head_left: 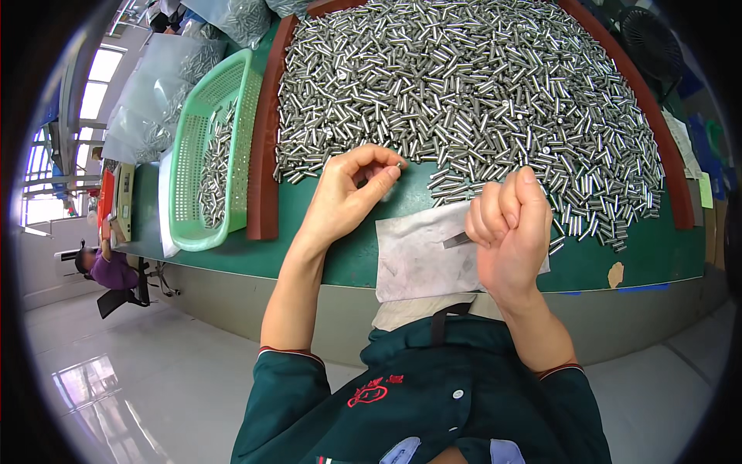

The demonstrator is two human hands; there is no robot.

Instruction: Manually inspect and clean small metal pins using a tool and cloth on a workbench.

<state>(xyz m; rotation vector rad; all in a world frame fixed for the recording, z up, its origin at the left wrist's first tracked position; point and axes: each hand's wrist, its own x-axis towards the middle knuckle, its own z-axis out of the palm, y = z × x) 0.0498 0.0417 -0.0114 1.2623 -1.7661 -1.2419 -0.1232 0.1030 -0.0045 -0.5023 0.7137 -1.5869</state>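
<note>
A wide heap of short, shiny metal pins [464, 85] covers the green table. At its near edge my left hand [352, 189] is closed, thumb and forefinger pinched on a metal pin [400, 164], of which only a small end shows. My right hand [510, 228] is curled shut around a tool with a flat, dark metal blade [457, 240]; the handle is hidden in the fingers. Below that blade a smudged whitish cloth [413, 263] lies on the table's near edge.
Red-brown rails [264, 155] border the heap. Left of them stands a light green plastic basket [183, 155] holding some pins. Clear bags [147, 108] of pins lie beyond it. A black fan [651, 42] is at the far right. Another person [112, 267] sits at the far left.
</note>
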